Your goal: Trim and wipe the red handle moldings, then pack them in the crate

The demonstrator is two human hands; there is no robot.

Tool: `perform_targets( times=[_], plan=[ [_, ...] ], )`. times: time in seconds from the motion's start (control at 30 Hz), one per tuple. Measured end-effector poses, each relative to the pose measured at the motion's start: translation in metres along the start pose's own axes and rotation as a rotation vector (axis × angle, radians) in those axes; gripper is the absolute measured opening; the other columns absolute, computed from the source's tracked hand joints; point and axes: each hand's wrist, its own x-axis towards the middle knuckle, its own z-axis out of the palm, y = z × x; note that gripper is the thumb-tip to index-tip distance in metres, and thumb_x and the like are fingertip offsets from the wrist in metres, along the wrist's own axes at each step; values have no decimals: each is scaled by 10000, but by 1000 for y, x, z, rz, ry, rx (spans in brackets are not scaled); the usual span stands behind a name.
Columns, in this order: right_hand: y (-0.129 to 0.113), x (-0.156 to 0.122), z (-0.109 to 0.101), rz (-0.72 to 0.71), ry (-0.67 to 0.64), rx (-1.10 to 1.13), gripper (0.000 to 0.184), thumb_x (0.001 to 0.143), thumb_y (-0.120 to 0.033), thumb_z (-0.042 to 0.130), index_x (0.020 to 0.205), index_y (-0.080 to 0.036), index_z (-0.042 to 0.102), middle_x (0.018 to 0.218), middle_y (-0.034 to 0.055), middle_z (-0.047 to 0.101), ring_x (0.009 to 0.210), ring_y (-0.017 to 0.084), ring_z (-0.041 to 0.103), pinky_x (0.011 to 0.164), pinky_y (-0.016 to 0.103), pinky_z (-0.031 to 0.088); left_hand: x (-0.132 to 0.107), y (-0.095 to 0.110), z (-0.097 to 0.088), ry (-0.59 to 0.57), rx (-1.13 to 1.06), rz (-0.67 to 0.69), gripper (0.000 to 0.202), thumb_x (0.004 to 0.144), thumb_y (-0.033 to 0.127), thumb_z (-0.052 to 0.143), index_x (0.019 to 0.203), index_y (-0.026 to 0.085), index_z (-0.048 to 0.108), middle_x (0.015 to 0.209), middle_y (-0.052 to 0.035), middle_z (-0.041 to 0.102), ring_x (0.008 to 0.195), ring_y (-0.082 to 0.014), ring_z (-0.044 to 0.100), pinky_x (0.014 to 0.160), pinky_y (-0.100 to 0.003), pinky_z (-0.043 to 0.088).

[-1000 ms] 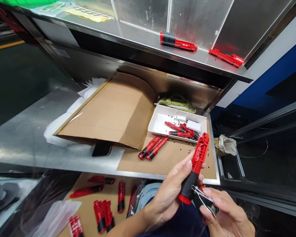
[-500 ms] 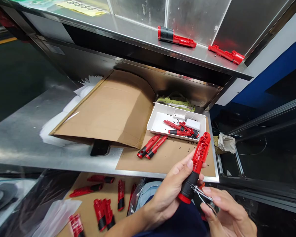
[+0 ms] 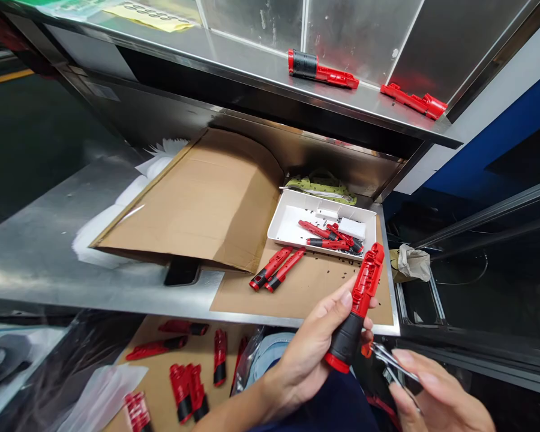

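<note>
My left hand (image 3: 315, 336) is wrapped round a red plastic housing part (image 3: 366, 279) with a black sleeve (image 3: 345, 339) near its lower end. The part is tilted, its hollow ribbed side facing up. My right hand (image 3: 436, 390) pinches a small shiny metal tool that looks like a nail clipper (image 3: 393, 363) between thumb and fingers. Its tip is just right of the black sleeve, apart from it. A small orange-red piece (image 3: 366, 350) shows near that tip; what it belongs to is unclear.
A white tray (image 3: 292, 240) holds red parts, white blocks and black bits. Two red-and-black parts (image 3: 279, 269) lie on cardboard beside a large cardboard box (image 3: 202, 198). Several more parts (image 3: 191, 384) lie below at left. Two parts (image 3: 324, 71) sit on the metal shelf (image 3: 234, 66).
My right hand has moved right and down, taking the metal tool away from the black sleeve it was touching or overlapping. My left hand and the red part stay nearly still.
</note>
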Motion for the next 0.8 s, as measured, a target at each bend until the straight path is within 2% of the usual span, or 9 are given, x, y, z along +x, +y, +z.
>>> perform_targets(
  times=[0.17, 0.57, 0.8],
  plan=[
    [-7, 10, 21, -26, -26, 23, 143, 855, -211, 722, 981, -169, 667, 782, 59, 778, 687, 198, 765, 585, 254, 647, -1, 0, 2, -29, -33, -9, 544, 727, 391, 831, 1231, 238, 695, 882, -16, 621, 664, -86, 598, 602, -182, 481],
    [-7, -1, 15, 17, -85, 18, 159, 839, -150, 719, 984, -182, 663, 841, 69, 788, 756, 222, 774, 630, 292, 652, -1, -1, 3, -62, -24, -9, 500, 778, 370, 789, 1248, 233, 687, 892, -28, 627, 669, -84, 592, 630, -182, 476],
    [-8, 5, 16, 7, -91, 49, 160, 831, -142, 725, 975, -182, 668, 827, 65, 789, 734, 218, 774, 635, 291, 654, 2, -4, -2, -90, 24, -26, 537, 849, 390, 713, 1350, 228, 608, 753, -34, 638, 644, -100, 582, 606, -184, 463]
  ],
)
